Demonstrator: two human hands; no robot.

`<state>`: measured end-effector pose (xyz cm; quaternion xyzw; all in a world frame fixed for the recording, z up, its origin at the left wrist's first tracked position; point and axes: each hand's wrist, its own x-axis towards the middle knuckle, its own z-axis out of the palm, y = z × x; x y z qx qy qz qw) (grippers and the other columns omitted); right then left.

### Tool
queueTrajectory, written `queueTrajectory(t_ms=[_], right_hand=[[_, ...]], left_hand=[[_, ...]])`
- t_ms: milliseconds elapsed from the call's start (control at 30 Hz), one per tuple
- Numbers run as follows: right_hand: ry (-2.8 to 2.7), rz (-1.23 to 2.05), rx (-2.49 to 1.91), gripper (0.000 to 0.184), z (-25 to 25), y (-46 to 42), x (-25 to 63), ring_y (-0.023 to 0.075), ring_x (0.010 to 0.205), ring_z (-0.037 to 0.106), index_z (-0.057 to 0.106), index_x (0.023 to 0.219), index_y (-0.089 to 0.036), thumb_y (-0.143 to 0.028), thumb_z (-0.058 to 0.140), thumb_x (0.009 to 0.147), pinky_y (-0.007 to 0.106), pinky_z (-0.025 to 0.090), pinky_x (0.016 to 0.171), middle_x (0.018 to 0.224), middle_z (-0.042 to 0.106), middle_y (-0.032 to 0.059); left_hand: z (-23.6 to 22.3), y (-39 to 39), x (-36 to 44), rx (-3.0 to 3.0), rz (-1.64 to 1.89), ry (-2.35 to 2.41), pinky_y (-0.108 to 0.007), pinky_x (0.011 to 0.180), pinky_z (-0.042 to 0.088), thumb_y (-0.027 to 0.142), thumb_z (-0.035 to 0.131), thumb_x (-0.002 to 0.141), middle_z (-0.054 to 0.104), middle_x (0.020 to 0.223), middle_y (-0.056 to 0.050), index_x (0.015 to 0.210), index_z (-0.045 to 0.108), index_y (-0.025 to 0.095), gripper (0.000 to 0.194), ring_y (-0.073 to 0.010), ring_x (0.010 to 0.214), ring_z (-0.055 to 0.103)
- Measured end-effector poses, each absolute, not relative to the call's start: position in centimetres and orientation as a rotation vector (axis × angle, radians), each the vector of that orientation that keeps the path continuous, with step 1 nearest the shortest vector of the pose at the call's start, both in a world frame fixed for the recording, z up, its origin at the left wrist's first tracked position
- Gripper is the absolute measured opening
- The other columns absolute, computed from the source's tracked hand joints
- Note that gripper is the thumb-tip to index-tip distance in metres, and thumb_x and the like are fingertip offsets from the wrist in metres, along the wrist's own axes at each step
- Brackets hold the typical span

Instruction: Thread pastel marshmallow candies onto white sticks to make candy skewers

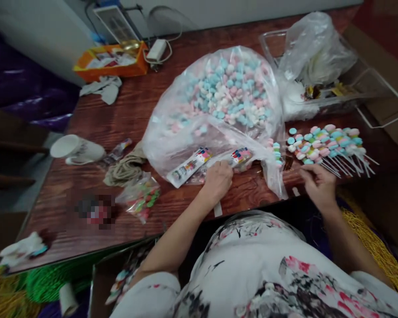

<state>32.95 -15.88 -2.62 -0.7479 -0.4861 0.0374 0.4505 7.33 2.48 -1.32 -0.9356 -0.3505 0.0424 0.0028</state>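
Observation:
My left hand (219, 179) is at the front of the table with its fingers curled closed, apparently on the edge of a clear printed wrapper (241, 155). Left of it lies a flat stack of similar printed wrappers (189, 168). My right hand (320, 183) has thumb and finger drawn together in a pinch; anything between them is too small to make out. Just beyond it lies a pile of pastel marshmallow skewers (331, 143) with white sticks. Some dark gold strips (288, 162) lie left of my right fingertips, beside a short marshmallow row (276, 152).
A large clear bag of pastel marshmallows (225, 88) fills the middle. A clear plastic bin (368, 88) stands at the right back, an orange tray (111, 62) at the left back. A white mug (81, 149) lies on its side near a small candy bag (141, 196).

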Motion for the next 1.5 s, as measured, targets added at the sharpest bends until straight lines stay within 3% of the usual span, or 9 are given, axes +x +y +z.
queueTrajectory(t_ms=[133, 233, 533, 767, 933, 1067, 1200, 1367, 1500], right_hand=[[-1.273, -0.378, -2.272, 0.015, -3.4, -18.8, 39.8, 0.0231, 0.084, 0.06, 0.067, 0.085, -0.019, -0.024, 0.053, 0.086, 0.036, 0.044, 0.079, 0.087, 0.069, 0.0093], [-1.389, -0.509, -2.452, 0.019, -3.5, -18.9, 40.9, 0.0252, 0.086, 0.056, 0.069, 0.089, -0.018, -0.029, 0.054, 0.087, 0.036, 0.04, 0.075, 0.09, 0.069, 0.0114], [-1.434, -0.515, -2.525, 0.025, -4.7, -17.8, 40.3, 0.0214, 0.074, 0.051, 0.071, 0.087, -0.016, -0.03, 0.05, 0.088, 0.034, 0.028, 0.063, 0.081, 0.067, 0.0109], [-1.641, -0.592, -2.565, 0.02, 2.9, -14.9, 42.4, 0.0145, 0.058, 0.045, 0.071, 0.089, -0.019, -0.017, 0.053, 0.082, 0.031, 0.016, 0.056, 0.075, 0.068, 0.0096], [-2.06, -0.279, -2.677, 0.016, 8.0, -9.4, 44.5, 0.0069, 0.051, 0.029, 0.072, 0.079, -0.02, -0.013, 0.058, 0.079, 0.035, 0.013, 0.063, 0.066, 0.063, 0.0054], [-2.116, -0.02, -2.59, 0.011, 8.5, -6.3, 45.3, 0.0025, 0.05, 0.019, 0.074, 0.07, -0.019, -0.015, 0.067, 0.078, 0.038, 0.012, 0.065, 0.052, 0.055, 0.0005], [-2.199, -0.012, -2.629, 0.007, 7.8, -5.5, 45.7, 0.0002, 0.05, 0.014, 0.075, 0.072, -0.019, -0.018, 0.072, 0.078, 0.039, 0.012, 0.066, 0.049, 0.053, -0.0023], [-2.343, -0.253, -2.349, 0.031, 6.4, -5.6, 46.4, 0.0005, 0.048, 0.009, 0.072, 0.065, -0.017, -0.036, 0.064, 0.088, 0.037, 0.011, 0.064, 0.049, 0.055, -0.0006], [-2.244, -0.192, -2.35, 0.042, 6.2, -5.3, 45.9, 0.0001, 0.05, 0.006, 0.069, 0.059, -0.013, -0.037, 0.059, 0.092, 0.038, 0.012, 0.064, 0.043, 0.046, -0.0033]], left_hand=[[-3.2, 3.1, 4.8, -2.947, -0.206, -1.087, -0.034, 0.074, 0.047, 0.015, 0.045, 0.089, 0.066, 0.089, -0.012, 0.09, 0.069, 0.016, 0.024, -0.022, 0.085, 0.06], [-3.9, 3.7, 3.8, -3.031, -0.51, -1.155, -0.032, 0.081, 0.049, 0.025, 0.047, 0.092, 0.068, 0.09, -0.009, 0.097, 0.07, 0.018, 0.024, -0.0195, 0.088, 0.061], [-2.6, 3.9, 4.3, -3.077, -0.419, -1.39, -0.034, 0.084, 0.046, 0.028, 0.041, 0.094, 0.065, 0.09, -0.008, 0.092, 0.07, 0.017, 0.031, -0.0203, 0.089, 0.056], [-3.6, 4.2, 4.6, -3.023, -0.657, -1.414, -0.032, 0.078, 0.047, 0.02, 0.049, 0.086, 0.064, 0.077, -0.005, 0.075, 0.067, 0.019, 0.021, -0.0181, 0.081, 0.057], [-3.8, 3.5, 4.7, -2.924, -0.51, -1.3, -0.033, 0.08, 0.047, 0.023, 0.05, 0.089, 0.067, 0.084, -0.007, 0.085, 0.072, 0.02, 0.022, -0.0215, 0.088, 0.059], [-3.2, 2.6, 4.6, -2.948, -0.4, -1.279, -0.035, 0.082, 0.048, 0.02, 0.049, 0.089, 0.069, 0.094, -0.008, 0.1, 0.072, 0.02, 0.025, -0.0233, 0.093, 0.059], [-2.8, 2.0, 4.4, -2.972, -0.406, -1.243, -0.038, 0.086, 0.049, 0.024, 0.048, 0.091, 0.067, 0.103, -0.011, 0.11, 0.069, 0.018, 0.029, -0.0253, 0.099, 0.058], [-2.7, 2.0, 4.3, -3.03, -0.427, -1.261, -0.04, 0.087, 0.048, 0.017, 0.047, 0.089, 0.067, 0.104, -0.011, 0.108, 0.069, 0.018, 0.029, -0.0248, 0.098, 0.058], [-3.2, 2.3, 4.1, -3.051, -0.487, -1.339, -0.036, 0.085, 0.048, 0.015, 0.049, 0.088, 0.068, 0.098, -0.009, 0.099, 0.071, 0.018, 0.025, -0.0226, 0.094, 0.058]])
